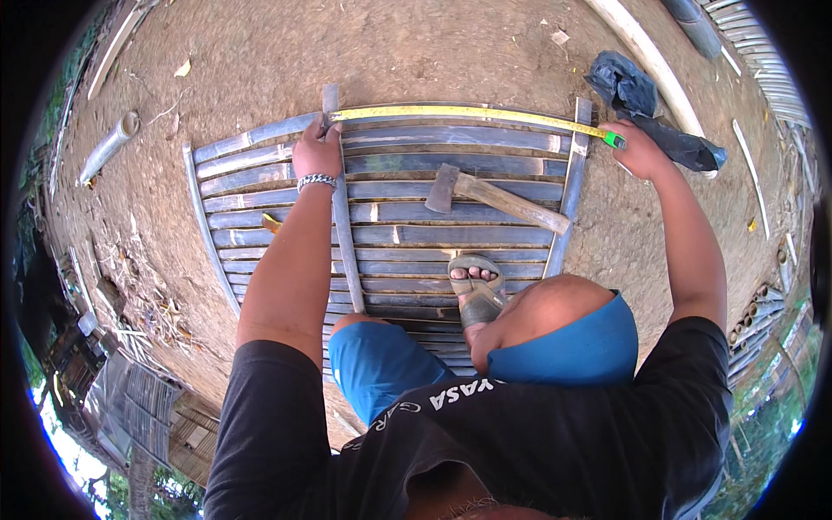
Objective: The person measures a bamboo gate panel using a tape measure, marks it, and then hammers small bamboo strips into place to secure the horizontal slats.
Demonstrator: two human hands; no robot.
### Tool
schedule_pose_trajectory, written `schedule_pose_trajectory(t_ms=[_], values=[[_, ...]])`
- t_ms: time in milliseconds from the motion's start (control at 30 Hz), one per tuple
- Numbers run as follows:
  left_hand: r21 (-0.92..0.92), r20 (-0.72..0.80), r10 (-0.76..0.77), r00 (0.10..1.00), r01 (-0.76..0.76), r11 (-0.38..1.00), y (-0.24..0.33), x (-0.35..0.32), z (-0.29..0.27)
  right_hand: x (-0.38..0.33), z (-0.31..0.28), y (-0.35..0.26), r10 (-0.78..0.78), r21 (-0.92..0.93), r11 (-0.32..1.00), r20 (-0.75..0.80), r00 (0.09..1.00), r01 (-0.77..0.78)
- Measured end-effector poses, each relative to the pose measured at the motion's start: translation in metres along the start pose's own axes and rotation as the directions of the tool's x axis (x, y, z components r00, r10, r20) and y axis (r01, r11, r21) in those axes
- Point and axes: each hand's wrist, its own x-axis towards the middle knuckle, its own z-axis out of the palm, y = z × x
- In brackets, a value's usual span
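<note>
A yellow tape measure point(468, 111) is drawn out along the far edge of a slatted bamboo panel point(468, 139) lying on the ground. At the blade's left end, my left hand point(317, 154) is closed, pressing it by the top of the middle crosspiece point(343, 217). The green case point(614, 139) is gripped in my right hand point(641, 152), just beyond the panel's right crosspiece point(574, 165). Between my arms a hatchet point(503, 199) with a wooden handle lies across the slats, its head to the left. My sandalled foot point(477, 286) rests on the panel.
Beside my right hand lies a crumpled black plastic bag point(622, 82), near a long pale pole point(650, 54). A short bamboo piece point(111, 147) is on the dirt at left. Cut bamboo point(756, 321) is heaped at the right edge.
</note>
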Motion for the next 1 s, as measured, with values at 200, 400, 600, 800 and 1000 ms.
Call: schedule_pose_trajectory(t_ms=[200,400,600,800,1000], values=[[-0.042,0.026,-0.035,0.999,0.036,0.998,-0.001,0.003,0.0,0.006,0.006,-0.001,-0.024,-0.005,1.0,-0.002,1.0,0.024],[-0.1,0.115,-0.13,0.985,0.141,0.985,0.022,-0.007,-0.01,0.002,0.003,-0.011,0.056,0.006,0.998,0.025,0.998,-0.056],[-0.306,-0.015,-0.201,0.98,0.187,0.933,0.001,-0.001,0.006,0.007,0.007,-0.007,0.016,0.001,1.0,0.004,1.0,-0.016],[-0.182,-0.015,-0.321,0.947,0.313,0.932,0.037,-0.008,-0.003,0.005,0.006,-0.004,0.02,-0.008,1.0,0.027,0.999,-0.019],[-0.184,-0.073,-0.259,0.963,0.243,0.953,0.017,-0.001,0.011,0.01,0.006,-0.007,0.022,-0.018,1.0,0.033,0.999,-0.021]])
